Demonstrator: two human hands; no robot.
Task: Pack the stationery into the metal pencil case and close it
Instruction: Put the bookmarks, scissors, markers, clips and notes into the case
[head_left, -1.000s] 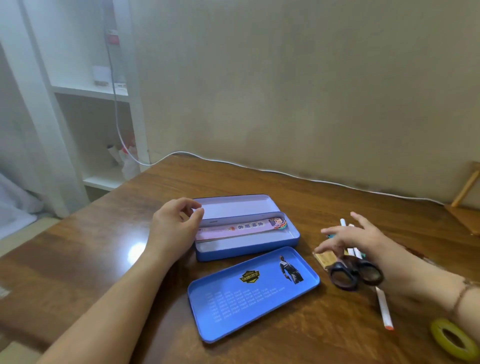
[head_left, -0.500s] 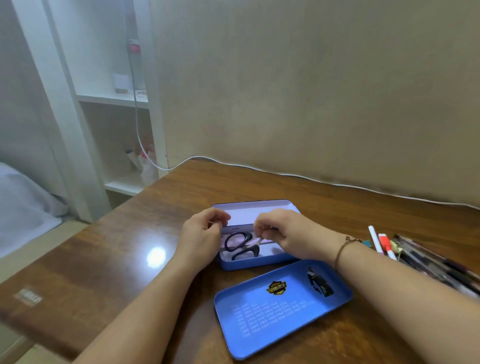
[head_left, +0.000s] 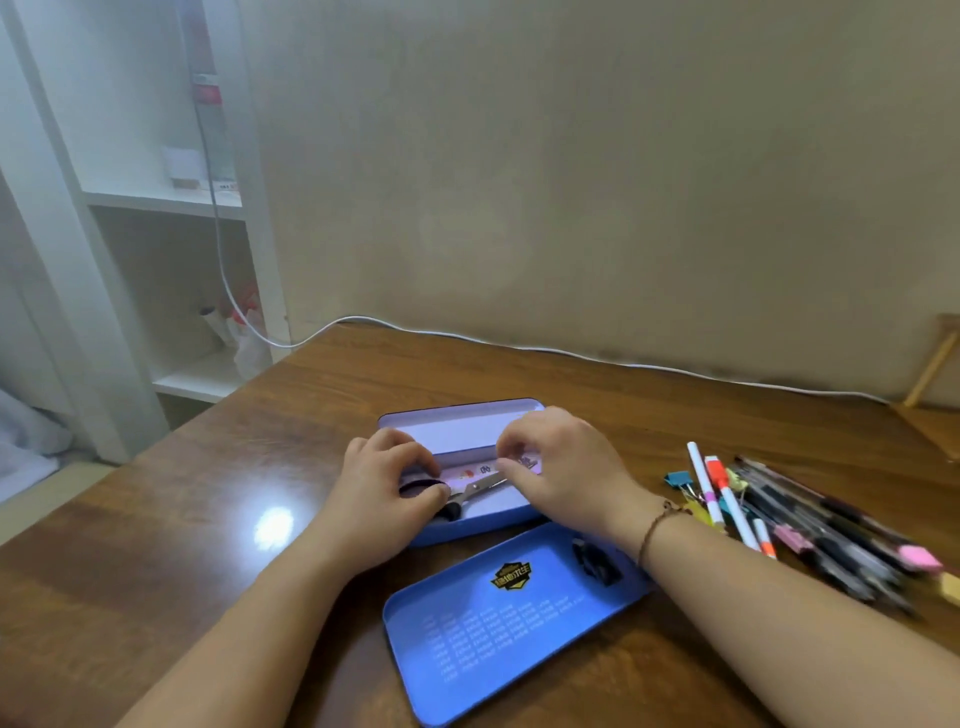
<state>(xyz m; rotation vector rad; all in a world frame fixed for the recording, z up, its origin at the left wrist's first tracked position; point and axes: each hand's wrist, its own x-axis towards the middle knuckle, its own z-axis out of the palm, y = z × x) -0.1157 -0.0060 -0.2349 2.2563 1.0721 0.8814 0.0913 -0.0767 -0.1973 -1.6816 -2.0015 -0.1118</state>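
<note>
Both hands settle the scissors inside the pencil case: left hand grips the handles, right hand pinches near the blades. Next, I think, the pens on the table need fetching.

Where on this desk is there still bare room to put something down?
Bare wood lies left of the open case, around the light glare, and behind it up to the white cable. It is crowded right of the case, where the pens and clips pile up; the loose lid fills the near middle, between the forearms.
</note>
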